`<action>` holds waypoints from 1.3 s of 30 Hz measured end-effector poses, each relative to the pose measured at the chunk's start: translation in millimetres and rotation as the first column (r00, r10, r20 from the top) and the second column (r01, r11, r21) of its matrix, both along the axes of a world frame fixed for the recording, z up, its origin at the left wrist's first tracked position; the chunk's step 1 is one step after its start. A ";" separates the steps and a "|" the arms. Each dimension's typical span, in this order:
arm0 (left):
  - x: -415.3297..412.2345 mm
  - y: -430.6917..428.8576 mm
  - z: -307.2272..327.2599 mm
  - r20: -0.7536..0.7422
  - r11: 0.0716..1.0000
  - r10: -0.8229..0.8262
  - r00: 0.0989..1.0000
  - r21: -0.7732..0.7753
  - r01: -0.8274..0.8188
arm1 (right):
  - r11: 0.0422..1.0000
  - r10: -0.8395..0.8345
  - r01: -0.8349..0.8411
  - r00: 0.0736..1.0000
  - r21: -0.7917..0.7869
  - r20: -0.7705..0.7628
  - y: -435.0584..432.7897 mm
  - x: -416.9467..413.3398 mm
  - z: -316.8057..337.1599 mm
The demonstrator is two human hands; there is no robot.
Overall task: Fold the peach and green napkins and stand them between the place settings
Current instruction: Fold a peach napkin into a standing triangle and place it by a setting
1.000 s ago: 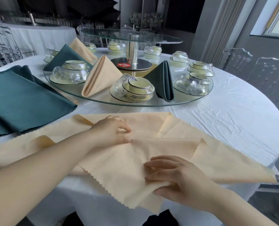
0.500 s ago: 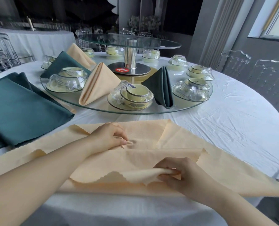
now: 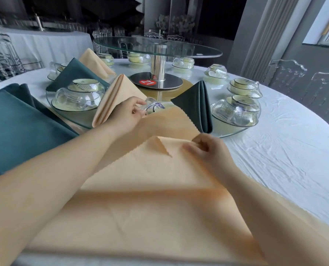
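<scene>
A large peach napkin (image 3: 159, 189) is lifted off the white tablecloth in front of me, its scalloped edge raised toward the glass turntable (image 3: 236, 132). My left hand (image 3: 127, 116) pinches its far left edge. My right hand (image 3: 207, 150) pinches the folded corner on the right. On the turntable stand folded napkins between the place settings: a peach one (image 3: 117, 96), a dark green one (image 3: 196, 104), and farther back a green one (image 3: 73, 75) and a peach one (image 3: 94, 62). The raised cloth hides the nearest place setting.
A stack of flat green napkins (image 3: 15, 123) lies on the table at my left. Glass bowls with cups (image 3: 79, 93) (image 3: 236, 110) ring the turntable. A smaller upper glass tier (image 3: 158, 48) stands on a metal post. Clear chairs (image 3: 286, 73) stand at the right.
Both hands have lifted the peach napkin off the table and carried its edge up and forward toward the turntable. Before, it lay flat while my right hand picked up its near corner.
</scene>
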State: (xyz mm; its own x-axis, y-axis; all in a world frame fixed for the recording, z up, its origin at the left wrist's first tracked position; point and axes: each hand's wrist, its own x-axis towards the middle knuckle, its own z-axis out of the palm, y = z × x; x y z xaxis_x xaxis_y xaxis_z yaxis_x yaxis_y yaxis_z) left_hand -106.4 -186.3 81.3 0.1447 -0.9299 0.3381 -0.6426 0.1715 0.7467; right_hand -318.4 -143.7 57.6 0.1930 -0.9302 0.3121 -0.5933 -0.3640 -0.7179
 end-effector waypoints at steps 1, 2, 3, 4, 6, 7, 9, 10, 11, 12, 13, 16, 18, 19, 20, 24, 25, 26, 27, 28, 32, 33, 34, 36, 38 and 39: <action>1.8 -2.0 -0.7 -0.010 1.000 0.026 1.000 -0.003 -0.026 | 0.997 -0.072 0.072 0.997 0.003 -0.039 -13.1 3.3 -1.5; 4.5 -1.1 0.3 -0.025 0.999 0.050 0.998 -0.010 -0.051 | 0.991 -0.135 0.136 0.987 0.010 -0.087 -23.0 5.5 -3.4; 7.8 2.5 2.0 -0.029 0.998 0.062 0.998 -0.020 -0.063 | 0.982 -0.184 0.187 0.975 0.013 -0.125 -30.6 6.5 -5.1; 11.0 8.4 4.0 -0.014 0.997 0.062 0.998 -0.034 -0.063 | 0.975 -0.217 0.221 0.965 0.012 -0.148 -35.5 7.0 -6.4; 17.1 26.7 3.4 0.043 0.998 0.033 0.999 -0.059 -0.030 | 0.968 -0.247 0.251 0.957 0.007 -0.153 -40.5 8.7 -9.8; 18.5 38.1 0.8 0.077 0.999 0.005 0.997 -0.051 -0.001 | 0.967 -0.251 0.255 0.956 0.008 -0.150 -41.3 10.0 -11.5; 16.8 57.6 -9.7 0.207 0.999 -0.041 0.978 0.039 0.033 | 0.966 -0.255 0.259 0.954 0.004 -0.160 -41.4 13.0 -14.5; 14.7 63.0 -17.2 0.313 0.994 -0.054 0.948 0.104 0.022 | 0.965 -0.259 0.263 0.951 0.000 -0.171 -40.5 14.3 -15.3; 12.0 65.3 -24.5 0.406 0.990 -0.056 0.912 0.142 -0.003 | 0.963 -0.265 0.268 0.948 -0.006 -0.174 -39.7 15.0 -15.8; 9.5 65.0 -30.2 0.460 0.988 -0.036 0.887 0.147 -0.036 | 0.962 -0.272 0.274 0.948 -0.011 -0.166 -38.8 15.3 -15.3; 7.7 62.8 -34.2 0.476 0.988 -0.002 0.880 0.134 -0.071 | 0.961 -0.274 0.275 0.950 -0.016 -0.149 -38.6 15.4 -14.3; 8.2 52.1 -39.2 0.431 0.980 0.087 0.898 0.124 -0.154 | 0.971 -0.239 0.240 0.964 -0.006 -0.113 -37.4 17.6 -12.2; 10.1 45.4 -40.2 0.416 0.973 0.087 0.905 0.160 -0.167 | 0.975 -0.223 0.224 0.968 -0.003 -0.112 -36.2 20.4 -13.0; 10.3 43.8 -40.0 0.432 0.972 0.087 0.898 0.159 -0.171 | 0.975 -0.221 0.222 0.969 -0.005 -0.112 -35.9 21.8 -13.6; 10.0 42.8 -39.6 0.462 0.973 0.091 0.882 0.149 -0.178 | 0.975 -0.220 0.220 0.969 -0.007 -0.109 -35.9 23.3 -14.2; 4.2 37.0 -37.1 0.487 0.987 0.077 0.870 0.087 -0.136 | 0.978 -0.207 0.205 0.974 -0.034 -0.091 -38.1 27.3 -16.1; 2.6 35.6 -36.5 0.456 0.990 0.079 0.886 0.065 -0.122 | 0.981 -0.193 0.189 0.977 -0.049 -0.093 -39.2 27.9 -17.1; 1.4 34.5 -36.4 0.431 0.993 0.084 0.898 0.043 -0.114 | 0.983 -0.177 0.172 0.979 -0.063 -0.097 -40.3 28.6 -18.4; 0.3 34.5 -36.7 0.430 0.994 0.092 0.898 0.019 -0.111 | 0.985 -0.162 0.155 0.982 -0.076 -0.101 -41.2 28.9 -19.7; -1.0 35.4 -37.0 0.452 0.995 0.087 0.888 0.004 -0.100 | 0.986 -0.149 0.141 0.984 -0.087 -0.100 -42.3 29.1 -20.9; -8.6 37.5 -35.7 0.467 0.999 0.038 0.883 -0.022 -0.031 | 0.984 -0.096 0.095 0.995 -0.150 0.001 -41.8 27.8 -18.0; -10.1 37.5 -33.7 0.432 0.999 0.034 0.901 -0.022 -0.027 | 0.983 -0.081 0.085 0.996 -0.161 0.033 -40.2 27.3 -14.7; -11.5 38.2 -29.7 0.393 1.000 0.027 0.919 -0.015 -0.023 | 0.982 -0.066 0.075 0.996 -0.171 0.055 -37.9 26.9 -10.9; -13.7 40.3 -21.4 0.226 0.999 -0.023 0.974 0.037 0.015 | 0.984 -0.040 0.056 0.995 -0.169 0.096 -32.2 26.2 -0.8; -13.3 44.4 -10.3 -0.034 0.991 -0.104 0.994 0.086 0.107 | 0.992 -0.028 0.046 0.988 -0.122 0.152 -26.1 25.7 11.9; -11.2 47.7 -3.6 -0.104 0.985 -0.135 0.985 0.097 0.146 | 0.993 -0.021 0.041 0.985 -0.110 0.168 -23.0 25.2 18.5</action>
State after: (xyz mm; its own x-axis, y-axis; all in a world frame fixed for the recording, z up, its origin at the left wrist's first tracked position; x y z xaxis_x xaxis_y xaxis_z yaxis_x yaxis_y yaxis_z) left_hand -117.6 -138.6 77.7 0.0372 -0.9726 0.2295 -0.5419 0.1734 0.8224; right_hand -293.2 -166.6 76.1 0.1011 -0.8918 0.4410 -0.4811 -0.4318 -0.7630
